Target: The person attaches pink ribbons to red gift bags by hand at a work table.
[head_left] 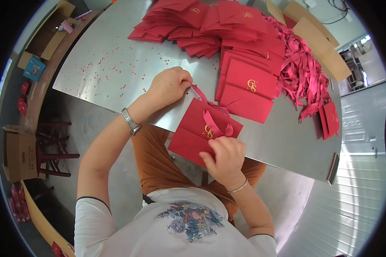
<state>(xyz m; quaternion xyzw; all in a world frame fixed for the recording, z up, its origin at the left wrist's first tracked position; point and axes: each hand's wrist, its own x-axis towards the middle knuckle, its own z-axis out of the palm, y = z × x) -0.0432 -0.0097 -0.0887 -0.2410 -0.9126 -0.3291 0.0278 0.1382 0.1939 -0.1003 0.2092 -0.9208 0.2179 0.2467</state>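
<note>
A small red paper gift bag (188,132) with a gold emblem lies flat at the table's near edge, partly overhanging it. Red ribbon (209,118) loops across its upper part. My left hand (169,88) is closed, pinching a ribbon end (198,91) between thumb and fingertips, left of the bag's top. On the bag's lower right face, my right hand (226,158) holds it with bent fingers, the thumb apart from them. Just beyond the bag, more flat red bags (248,85) lie overlapping.
Red bags (193,21) are heaped at the far side, beside a tangled ribbon pile (302,68). Red dots of paper litter the metal table (128,81). A few bags (329,120) lie at the right. Cardboard boxes (317,38) stand beyond; dark stools (55,150) are at left.
</note>
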